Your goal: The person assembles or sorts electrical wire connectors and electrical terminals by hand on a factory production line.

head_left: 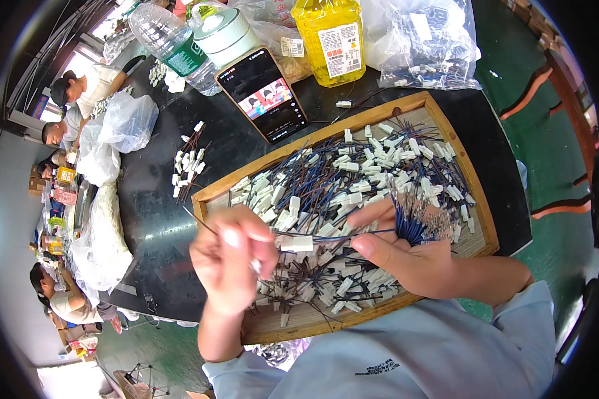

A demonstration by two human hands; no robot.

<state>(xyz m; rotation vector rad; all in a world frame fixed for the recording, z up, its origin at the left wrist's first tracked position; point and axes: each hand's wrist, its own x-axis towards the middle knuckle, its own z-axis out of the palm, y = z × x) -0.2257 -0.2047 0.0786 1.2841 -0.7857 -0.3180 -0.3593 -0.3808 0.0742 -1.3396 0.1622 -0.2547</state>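
My left hand (229, 259) is pinched shut over the left side of the wooden tray (480, 193). A dark wire sticks out above its fingers, and thin wires run from it to the right. A white plastic connector (296, 243) hangs on these wires between my two hands. My right hand (416, 263) is closed round a fanned bundle of blue wires (416, 223) with bare metallic tips, its thumb and fingers by the stretched wires. Under both hands, the tray holds a tangled pile of white connectors (353, 166) with blue and brown wires.
A small heap of wired connectors (189, 166) lies on the black table (160, 219), left of the tray. Behind stand a phone (263, 96), a water bottle (173, 46), a lidded cup (225, 36), a yellow oil bottle (329, 43) and plastic bags (426, 43). People sit at far left.
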